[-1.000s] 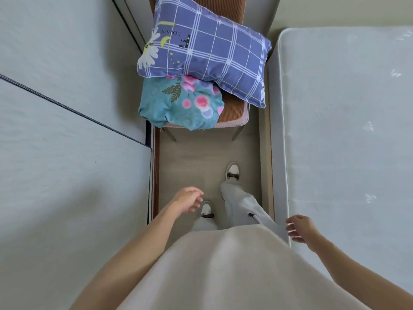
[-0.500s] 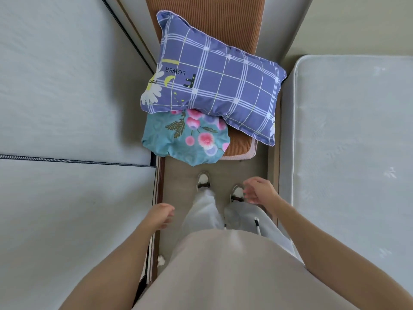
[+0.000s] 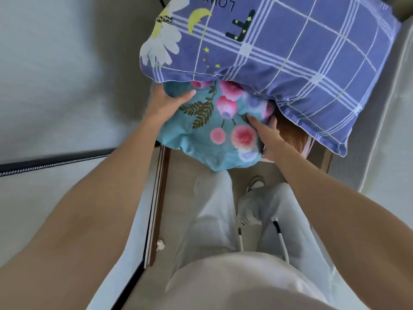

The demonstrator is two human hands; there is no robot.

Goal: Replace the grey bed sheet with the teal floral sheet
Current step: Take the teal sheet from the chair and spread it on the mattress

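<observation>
Home bedroom, pillow (image 3: pixel 290 54), mattress (image 3: pixel 397 104)

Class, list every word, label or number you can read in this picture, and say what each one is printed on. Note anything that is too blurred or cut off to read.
"LOWE", upside down and cut off by the top edge of the frame: on the purple checked pillow.
A large dark "F", also upside down: on the same pillow.
Small dark tag beside the daisy print: too small and blurred to read.
The teal floral sheet bears no text.

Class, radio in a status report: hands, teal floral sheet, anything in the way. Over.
Left hand and right hand grip the bundled teal floral sheet from either side. Sheet on chair. Purple checked pillow lies over its far edge.
</observation>
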